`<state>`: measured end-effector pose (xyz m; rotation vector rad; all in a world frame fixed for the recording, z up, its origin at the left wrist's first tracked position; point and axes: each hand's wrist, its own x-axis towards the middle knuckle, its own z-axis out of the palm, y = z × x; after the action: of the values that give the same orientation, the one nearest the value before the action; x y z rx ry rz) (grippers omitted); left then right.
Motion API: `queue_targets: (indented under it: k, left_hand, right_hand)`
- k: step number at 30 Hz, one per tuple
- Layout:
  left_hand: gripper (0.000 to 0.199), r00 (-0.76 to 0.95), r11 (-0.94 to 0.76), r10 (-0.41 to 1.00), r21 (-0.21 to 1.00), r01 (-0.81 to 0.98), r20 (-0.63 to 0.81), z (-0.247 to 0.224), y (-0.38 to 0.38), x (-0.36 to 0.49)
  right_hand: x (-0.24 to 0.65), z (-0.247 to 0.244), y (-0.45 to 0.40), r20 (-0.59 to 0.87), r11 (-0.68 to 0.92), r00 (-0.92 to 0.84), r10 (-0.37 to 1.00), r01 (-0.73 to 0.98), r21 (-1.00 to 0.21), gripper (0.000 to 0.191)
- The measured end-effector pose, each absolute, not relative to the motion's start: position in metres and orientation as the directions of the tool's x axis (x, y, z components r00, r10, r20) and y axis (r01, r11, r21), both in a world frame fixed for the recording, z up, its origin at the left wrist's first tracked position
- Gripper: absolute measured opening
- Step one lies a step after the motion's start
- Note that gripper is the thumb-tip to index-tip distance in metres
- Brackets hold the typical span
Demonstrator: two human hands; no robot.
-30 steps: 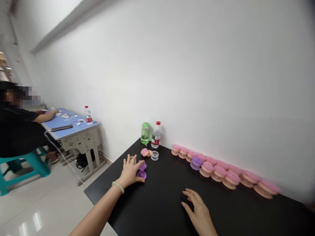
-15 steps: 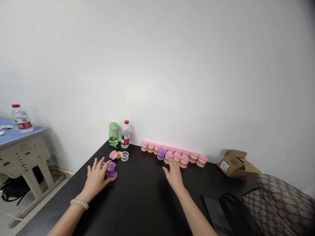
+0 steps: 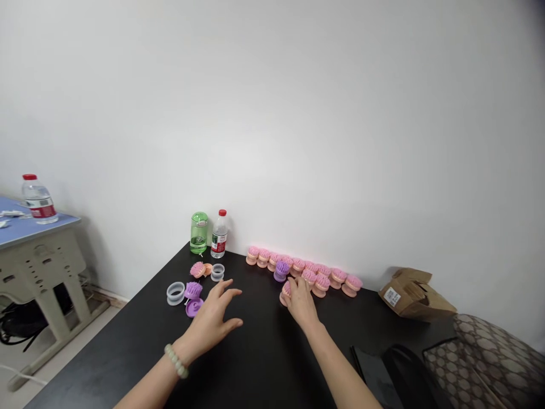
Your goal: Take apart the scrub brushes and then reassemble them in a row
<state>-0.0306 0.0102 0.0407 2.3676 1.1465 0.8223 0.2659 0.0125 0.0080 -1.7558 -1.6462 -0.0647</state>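
Well, my right hand point(image 3: 301, 304) is curled down over a pink scalp massager point(image 3: 286, 289) at the front of the row, with my fingers on top of it. My hand hides most of it, so I can't tell how firmly I have hold of it. My left hand point(image 3: 209, 324) is open with its fingers spread, holding nothing, above the black tabletop point(image 3: 255, 363). It is just beside a purple massager head point(image 3: 193, 291), which sits directly behind a purple base point(image 3: 194, 308). A clear plastic ring point(image 3: 176, 293) lies to their left, and a second ring point(image 3: 217, 272) lies farther back, near a pink head on a peach base point(image 3: 198, 270). The long row of pink-and-peach massagers point(image 3: 264, 255) runs along the white wall point(image 3: 272, 125), with a purple massager point(image 3: 281, 271) among them. A green bottle point(image 3: 198, 233) and a water bottle point(image 3: 219, 236) stand at the table's back edge, and a cardboard box point(image 3: 415, 295) sits off to the right.
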Motion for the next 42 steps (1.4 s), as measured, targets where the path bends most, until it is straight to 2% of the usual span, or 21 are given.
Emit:
queue_targets:
  k: [4,8,11,14,19,23,25,27,29,30,31,34,36,39,42]
  left_hand:
    - [0.056,0.570,-0.587,0.781,0.610,0.533,0.254,0.032,0.006,0.005]
    - [0.060,0.589,-0.606,0.753,0.659,0.445,0.295,0.003,-0.001,0.028]
    - [0.043,0.593,-0.628,0.725,0.690,0.361,0.350,-0.013,-0.004,0.028]
    - [0.029,0.582,-0.649,0.711,0.687,0.328,0.394,-0.018,-0.002,0.021]
    - [0.023,0.582,-0.708,0.670,0.632,0.315,0.461,-0.014,0.000,0.018]
    - [0.019,0.594,-0.661,0.708,0.655,0.365,0.383,-0.007,-0.001,0.018]
    - [0.019,0.599,-0.604,0.737,0.703,0.376,0.312,-0.003,0.000,0.017]
    - [0.019,0.598,-0.540,0.760,0.757,0.367,0.253,0.002,0.000,0.015]
    - [0.019,0.596,-0.512,0.767,0.786,0.347,0.237,0.005,0.001,0.013]
    - [0.019,0.595,-0.517,0.765,0.785,0.340,0.246,0.005,0.001,0.013]
    - [0.019,0.597,-0.533,0.758,0.777,0.335,0.262,0.005,0.001,0.013]
    - [0.019,0.601,-0.582,0.737,0.743,0.331,0.309,0.003,0.001,0.013]
    - [0.019,0.596,-0.583,0.739,0.741,0.334,0.314,0.001,0.001,0.014]
    - [0.019,0.595,-0.576,0.744,0.744,0.340,0.304,0.001,0.001,0.014]
    - [0.017,0.622,-0.599,0.719,0.731,0.327,0.311,0.003,-0.001,0.014]
  right_hand:
    - [0.228,0.007,-0.024,0.407,0.048,0.257,0.877,0.795,-0.605,0.027]
    - [0.197,0.003,-0.047,0.264,0.010,0.323,0.909,0.617,-0.787,0.029]
    - [0.184,-0.002,-0.054,0.186,0.003,0.359,0.915,0.454,-0.891,0.038]
    - [0.178,-0.007,-0.058,0.126,0.017,0.332,0.935,0.313,-0.950,0.031]
    - [0.179,-0.014,-0.060,0.080,0.035,0.271,0.959,0.166,-0.986,0.020]
    - [0.186,-0.009,-0.065,0.150,0.111,0.236,0.960,0.173,-0.979,0.019]
    - [0.188,-0.005,-0.069,0.210,0.173,0.196,0.958,0.190,-0.966,0.030]
    - [0.189,-0.003,-0.072,0.261,0.232,0.149,0.954,0.190,-0.954,0.049]
    - [0.188,-0.005,-0.073,0.250,0.227,0.147,0.957,0.157,-0.961,0.068]
    - [0.187,-0.007,-0.073,0.224,0.202,0.165,0.961,0.138,-0.970,0.071]
    - [0.187,-0.008,-0.072,0.192,0.172,0.186,0.964,0.121,-0.978,0.068]
    - [0.186,-0.012,-0.071,0.142,0.124,0.208,0.968,0.098,-0.987,0.040]
    - [0.188,-0.013,-0.070,0.151,0.137,0.186,0.971,0.087,-0.987,0.043]
    - [0.189,-0.012,-0.071,0.145,0.133,0.182,0.973,0.072,-0.988,0.065]
    - [0.190,-0.013,-0.072,0.116,0.103,0.183,0.976,0.079,-0.992,0.055]
